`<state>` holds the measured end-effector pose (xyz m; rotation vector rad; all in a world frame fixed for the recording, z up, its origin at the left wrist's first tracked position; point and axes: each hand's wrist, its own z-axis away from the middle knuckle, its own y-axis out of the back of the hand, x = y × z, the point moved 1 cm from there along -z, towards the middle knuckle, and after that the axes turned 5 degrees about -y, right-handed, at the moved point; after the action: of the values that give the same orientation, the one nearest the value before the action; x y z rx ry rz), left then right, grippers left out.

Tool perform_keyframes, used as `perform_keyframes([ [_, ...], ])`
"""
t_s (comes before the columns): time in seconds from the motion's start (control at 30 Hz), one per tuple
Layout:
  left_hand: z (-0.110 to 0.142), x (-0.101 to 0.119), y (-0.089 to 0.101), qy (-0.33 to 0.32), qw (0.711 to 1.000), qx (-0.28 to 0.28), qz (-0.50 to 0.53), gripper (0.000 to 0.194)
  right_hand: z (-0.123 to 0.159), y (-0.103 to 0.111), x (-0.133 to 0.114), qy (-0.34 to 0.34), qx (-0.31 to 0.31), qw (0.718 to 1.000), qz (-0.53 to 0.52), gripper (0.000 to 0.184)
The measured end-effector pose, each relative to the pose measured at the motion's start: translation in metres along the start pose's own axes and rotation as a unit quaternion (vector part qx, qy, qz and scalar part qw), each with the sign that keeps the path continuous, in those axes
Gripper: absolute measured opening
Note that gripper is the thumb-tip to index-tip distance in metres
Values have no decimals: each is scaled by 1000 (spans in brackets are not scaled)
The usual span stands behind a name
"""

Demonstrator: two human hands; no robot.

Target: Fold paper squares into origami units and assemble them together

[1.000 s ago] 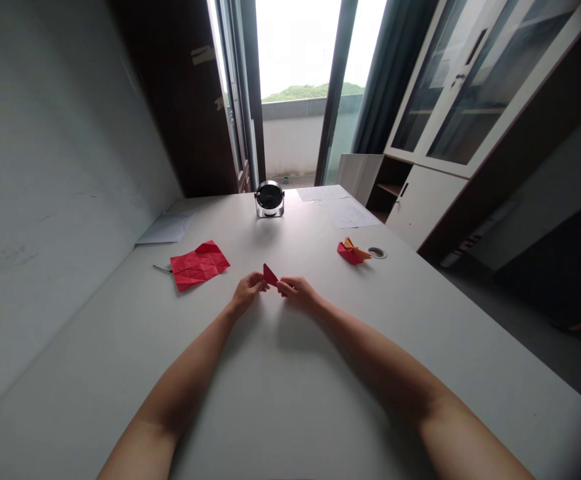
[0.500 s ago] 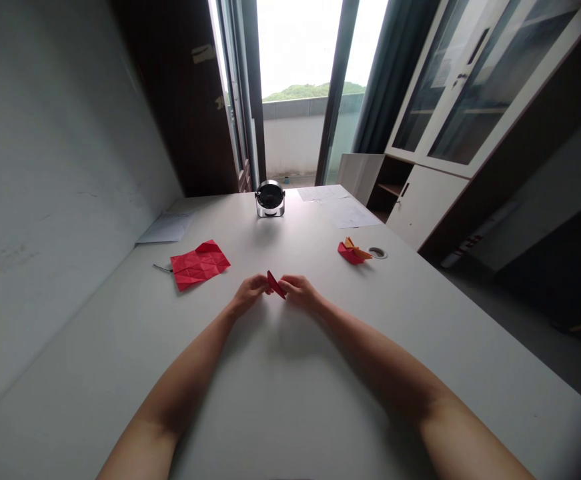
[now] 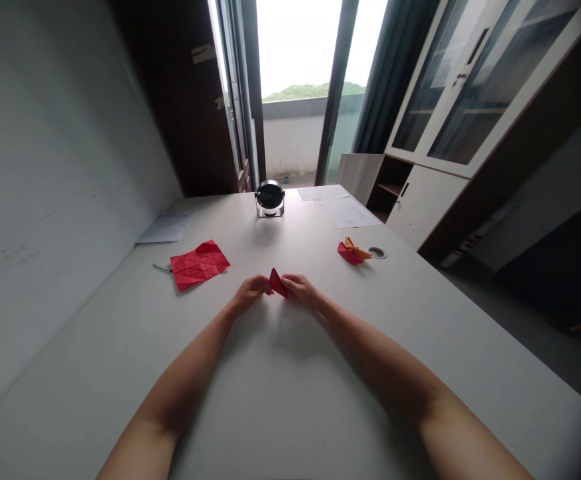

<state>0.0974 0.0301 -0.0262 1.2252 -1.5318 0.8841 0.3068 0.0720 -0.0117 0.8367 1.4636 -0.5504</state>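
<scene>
A small triangle of folded red paper (image 3: 277, 285) is held up between my two hands, over the middle of the white table (image 3: 270, 400). My left hand (image 3: 253, 291) pinches its left side, with the fingertips partly behind the paper. On the right side, my right hand (image 3: 297, 289) grips it between thumb and fingers. To the left lies a creased red sheet of paper (image 3: 199, 267), partly unfolded with one corner raised. A folded red and orange paper piece (image 3: 354, 251) sits off to the right.
Beside the red and orange piece is a roll of tape (image 3: 377, 253). A round black lamp-like device on a metal stand (image 3: 270, 198) is at the far edge. White papers (image 3: 353, 214) lie far right, another paper (image 3: 166, 229) by the left wall. A thin dark cord (image 3: 162, 269) touches the red sheet.
The folded red paper has come slightly nearer and to the right. It turned edge-on half a second ago and now shows a broader triangular face. Both hands have kept hold of it.
</scene>
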Motion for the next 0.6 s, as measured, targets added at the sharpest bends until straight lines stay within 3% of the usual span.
perform_keyframes([
  [0.23,-2,-5,-1,8,1000,27,-14,30,-7,-1,13,44,121,989,76,19],
  [0.6,-2,-2,-6,6,997,43,-64,29,-3,-1,8,71,133,981,125,12],
])
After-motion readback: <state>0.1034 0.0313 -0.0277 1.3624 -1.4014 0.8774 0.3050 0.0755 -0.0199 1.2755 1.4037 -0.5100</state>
